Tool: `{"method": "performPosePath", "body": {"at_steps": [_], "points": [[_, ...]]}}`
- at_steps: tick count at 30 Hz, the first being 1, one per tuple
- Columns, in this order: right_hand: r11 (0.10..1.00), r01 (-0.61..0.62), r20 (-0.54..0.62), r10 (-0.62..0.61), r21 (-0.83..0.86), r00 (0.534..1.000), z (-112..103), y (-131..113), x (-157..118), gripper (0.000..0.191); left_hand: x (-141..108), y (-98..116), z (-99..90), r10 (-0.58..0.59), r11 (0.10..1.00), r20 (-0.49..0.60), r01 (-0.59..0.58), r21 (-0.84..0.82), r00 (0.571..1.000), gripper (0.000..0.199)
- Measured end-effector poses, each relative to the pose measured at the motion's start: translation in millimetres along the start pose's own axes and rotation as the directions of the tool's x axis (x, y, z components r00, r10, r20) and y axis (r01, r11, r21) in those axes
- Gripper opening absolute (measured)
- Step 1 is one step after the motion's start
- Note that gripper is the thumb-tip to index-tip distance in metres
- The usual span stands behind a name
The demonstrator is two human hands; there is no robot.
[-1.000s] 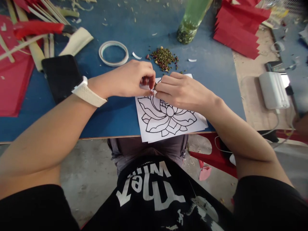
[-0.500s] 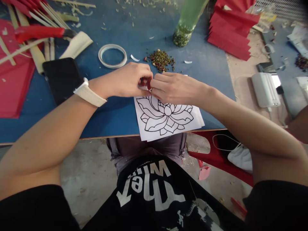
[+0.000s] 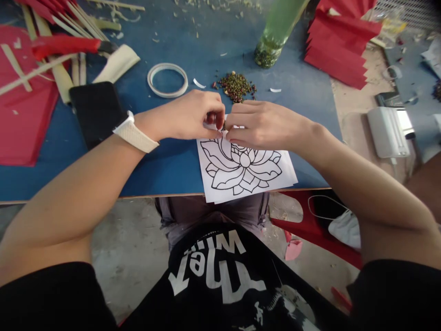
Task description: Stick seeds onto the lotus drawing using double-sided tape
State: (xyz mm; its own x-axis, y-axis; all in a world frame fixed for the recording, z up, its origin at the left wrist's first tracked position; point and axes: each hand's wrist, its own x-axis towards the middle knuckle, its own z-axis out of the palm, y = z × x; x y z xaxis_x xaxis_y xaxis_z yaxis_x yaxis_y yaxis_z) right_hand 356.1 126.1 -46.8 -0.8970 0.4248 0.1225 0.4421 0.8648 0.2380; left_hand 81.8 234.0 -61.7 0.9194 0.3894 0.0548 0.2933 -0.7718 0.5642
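White paper sheets lie near the table's front edge, the top one printed with a black lotus outline. Over the upper part of the drawing, my left hand has its fingers curled, thumb and fingertips close together at the paper. My right hand meets it from the other side, fingers bent and tips pressed together. A tiny dark bit shows between the two sets of fingertips, too small to name. Just beyond the hands sits a small pile of green and reddish beans.
A roll of double-sided tape and a black phone lie left. Bamboo pieces and a red-handled tool rest on red paper. A green bottle stands behind; a white power bank is right.
The fingertips have drawn slightly apart, so a little gap shows between the hands. The whole view has shifted a bit; paper and beans stay put on the table.
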Motion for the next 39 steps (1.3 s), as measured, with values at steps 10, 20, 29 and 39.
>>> {"method": "performPosePath", "body": {"at_steps": [10,20,29,39], "points": [[0.999,0.044,0.108,-0.045,0.017,0.993,-5,-6,17,0.051,2,5,-2.0,0.029,0.999,0.030,-0.030,0.040,0.999,0.014],[0.951,-0.166,-0.052,0.186,0.260,0.981,24,10,2,0.026,1,6,-1.5,-0.017,0.998,0.029,0.016,0.053,0.999,0.014],[0.701,-0.399,-0.081,0.543,0.591,0.836,41,11,-7,0.016,2,-14,10.1,0.035,0.999,-0.033,-0.035,0.011,0.999,0.029],[0.441,-0.489,0.004,0.740,0.752,0.673,29,9,-7,0.022,4,-26,17.9,0.043,0.999,-0.048,-0.043,-0.013,0.998,0.048]]}}
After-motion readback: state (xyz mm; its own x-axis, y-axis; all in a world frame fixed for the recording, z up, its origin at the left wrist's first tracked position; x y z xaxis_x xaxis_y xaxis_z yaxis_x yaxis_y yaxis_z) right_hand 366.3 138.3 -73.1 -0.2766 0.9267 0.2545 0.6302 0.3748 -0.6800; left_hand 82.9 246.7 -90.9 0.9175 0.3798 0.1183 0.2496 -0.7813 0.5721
